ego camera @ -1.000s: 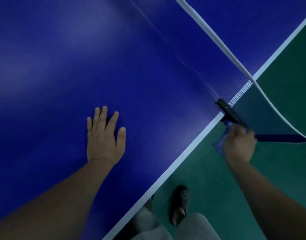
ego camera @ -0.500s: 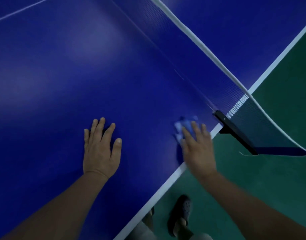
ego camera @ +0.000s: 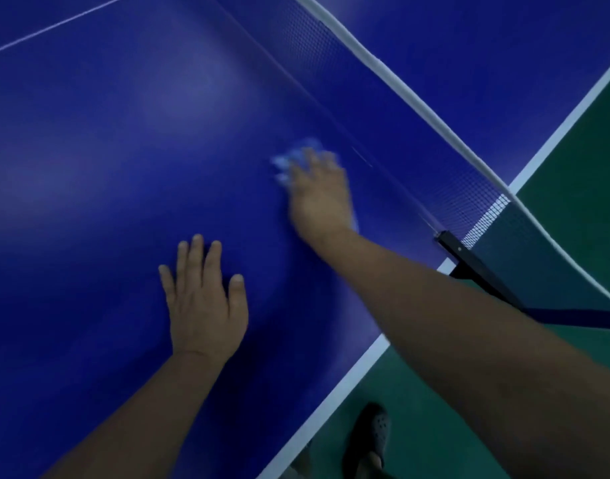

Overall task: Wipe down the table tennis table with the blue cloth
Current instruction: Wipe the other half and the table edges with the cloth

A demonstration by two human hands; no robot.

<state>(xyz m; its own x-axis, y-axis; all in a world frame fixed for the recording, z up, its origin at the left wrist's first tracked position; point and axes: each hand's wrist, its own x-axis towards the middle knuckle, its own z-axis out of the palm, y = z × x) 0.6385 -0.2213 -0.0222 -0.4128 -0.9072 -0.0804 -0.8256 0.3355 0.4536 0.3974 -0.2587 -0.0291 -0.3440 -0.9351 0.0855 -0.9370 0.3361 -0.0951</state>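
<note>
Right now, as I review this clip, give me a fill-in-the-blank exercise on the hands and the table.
The right hand presses a blue ____ onto the table.
The left hand lies flat on the table and holds ____.
Beyond the right hand runs the white-topped ____.
Missing words: cloth; nothing; net.

Both hands on the table (ego camera: 106,167): left hand (ego camera: 203,305) nearer, cloth (ego camera: 296,159) beside the net (ego camera: 383,108).

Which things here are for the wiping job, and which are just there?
For the job: blue cloth, table tennis table.
Just there: net, black net post, dark shoe, green floor.
</note>
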